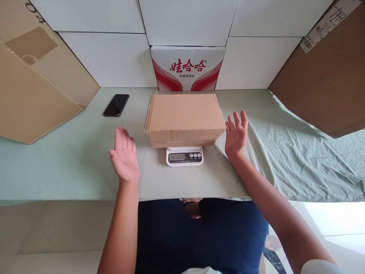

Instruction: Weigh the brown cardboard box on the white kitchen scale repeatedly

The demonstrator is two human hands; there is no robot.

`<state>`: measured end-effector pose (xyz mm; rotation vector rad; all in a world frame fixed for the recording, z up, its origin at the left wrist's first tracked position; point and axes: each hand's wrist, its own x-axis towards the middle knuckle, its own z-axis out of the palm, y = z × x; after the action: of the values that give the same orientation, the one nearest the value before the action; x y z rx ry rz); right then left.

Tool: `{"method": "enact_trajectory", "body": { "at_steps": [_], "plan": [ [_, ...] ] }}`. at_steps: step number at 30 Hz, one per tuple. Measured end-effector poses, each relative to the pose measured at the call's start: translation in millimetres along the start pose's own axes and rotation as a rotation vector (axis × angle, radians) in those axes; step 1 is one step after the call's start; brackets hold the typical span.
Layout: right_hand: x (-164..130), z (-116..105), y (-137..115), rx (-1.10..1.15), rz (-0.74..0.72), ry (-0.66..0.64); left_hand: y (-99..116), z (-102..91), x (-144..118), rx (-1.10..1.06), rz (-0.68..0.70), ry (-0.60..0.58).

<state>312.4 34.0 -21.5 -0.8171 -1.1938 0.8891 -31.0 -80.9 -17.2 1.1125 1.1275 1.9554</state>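
A closed brown cardboard box rests on a small white kitchen scale in the middle of the table. The box covers most of the scale; only its front panel with a display and round buttons shows. To the left of the box, my left hand is open, palm turned inward, apart from the box. My right hand is open at the box's right side with its fingers stretched upward. Its fingers are very near the box's front right corner; whether they touch, I cannot tell.
A black phone lies at the back left on the green cloth. A white and red printed carton stands behind the box. Large cardboard panels border the left and right sides. The table's front edge is near my lap.
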Motion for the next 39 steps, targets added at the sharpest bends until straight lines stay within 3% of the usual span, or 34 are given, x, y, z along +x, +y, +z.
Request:
{"method": "enact_trajectory", "body": {
  "at_steps": [3,5,10,13,16,19,23,26,31,39],
  "plan": [
    [-15.6,16.1,-13.5,-0.115,-0.142,-0.162,1.7,7.9,-3.7,-0.009,-0.019,-0.091],
    [-26.5,23.6,-17.9,-0.140,-0.150,-0.233,1.5,14.1,-6.8,0.007,-0.031,-0.175],
    [-41.4,30.0,-22.3,-0.096,0.044,-0.259,-2.1,24.2,-16.5,0.068,-0.089,-0.313],
    [-37.4,36.9,-29.3,-0.045,0.064,-0.267,-0.3,23.9,-15.6,0.131,-0.153,-0.345],
    [-16.4,51.5,-34.6,-0.031,-0.015,-0.257,6.9,27.2,5.7,0.141,-0.133,-0.355],
    [22.4,72.0,-29.0,-0.058,-0.128,-0.244,7.7,39.4,50.7,0.086,-0.052,-0.361],
    [73.3,97.1,0.6,-0.089,-0.183,-0.272,-23.4,57.7,113.5,0.071,-0.014,-0.319],
    [90.3,103.4,31.0,-0.093,-0.124,-0.258,-61.7,62.9,134.2,0.097,-0.075,-0.229],
    [90.3,93.3,57.2,-0.105,-0.027,-0.211,-99.3,61.1,130.0,0.102,-0.158,-0.265],
    [79.6,89.6,48.7,-0.123,0.021,-0.108,-98.4,66.6,125.0,0.098,-0.196,-0.285]
  ]
}}
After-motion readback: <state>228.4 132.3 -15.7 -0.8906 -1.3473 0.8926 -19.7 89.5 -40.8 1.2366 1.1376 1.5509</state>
